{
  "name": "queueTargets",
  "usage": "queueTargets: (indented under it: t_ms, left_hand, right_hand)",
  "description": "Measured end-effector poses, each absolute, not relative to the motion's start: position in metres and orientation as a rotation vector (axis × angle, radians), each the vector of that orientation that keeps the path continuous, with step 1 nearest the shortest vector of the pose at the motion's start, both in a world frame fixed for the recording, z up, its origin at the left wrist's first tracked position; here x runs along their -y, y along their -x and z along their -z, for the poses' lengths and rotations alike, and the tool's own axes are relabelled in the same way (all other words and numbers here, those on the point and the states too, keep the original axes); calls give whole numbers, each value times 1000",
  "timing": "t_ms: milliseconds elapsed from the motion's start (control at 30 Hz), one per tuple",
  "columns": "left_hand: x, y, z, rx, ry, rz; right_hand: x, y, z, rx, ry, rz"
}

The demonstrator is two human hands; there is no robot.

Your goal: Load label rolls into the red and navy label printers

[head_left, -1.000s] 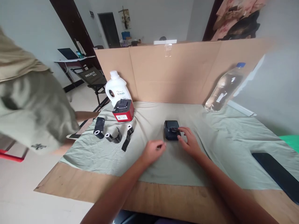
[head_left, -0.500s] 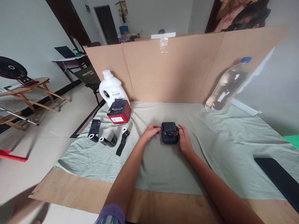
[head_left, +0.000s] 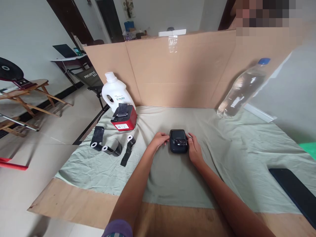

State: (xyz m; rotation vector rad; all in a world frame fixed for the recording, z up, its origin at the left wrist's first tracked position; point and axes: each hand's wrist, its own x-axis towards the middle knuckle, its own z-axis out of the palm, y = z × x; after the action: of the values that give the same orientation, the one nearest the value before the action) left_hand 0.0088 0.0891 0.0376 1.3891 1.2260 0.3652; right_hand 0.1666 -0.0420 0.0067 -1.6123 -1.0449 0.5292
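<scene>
A small black portable printer [head_left: 178, 148] sits on the green-grey cloth in front of me, its lid down and a strip of dark, shiny paper in its front slot. My left hand [head_left: 159, 141] grips its left side, fingers bent together against the edge. On the opposite side my right hand [head_left: 195, 148] holds it with thumb and fingers along the right edge. To the left, a red and black printer [head_left: 124, 119] has dark paper sticking up from its top. Several black paper rolls, among them one partly unrolled roll [head_left: 127, 151], lie before it.
Behind the red printer stands a white jug [head_left: 116, 90]. A large clear bottle [head_left: 243, 90] with a blue cap leans against the cardboard screen [head_left: 172, 75] at the right. A black phone-like slab [head_left: 293, 191] lies near the right edge. Bare wood [head_left: 81, 197] borders the cloth.
The view has shifted slightly. Both hands stay at the black printer's sides, and its paper strip now lies a little differently at the slot.
</scene>
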Motion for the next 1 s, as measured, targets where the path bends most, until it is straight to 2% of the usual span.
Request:
queueTargets:
  t_ms: [667,1000]
  left_hand:
    - [-81,-11,-45,-1236,-1366,-433]
    - [-82,-12,-28,-1194,-1414,-567]
  right_hand:
    - [43,-165,-9,1041,1620,-520]
    - [41,-167,-2,1025,1577,-503]
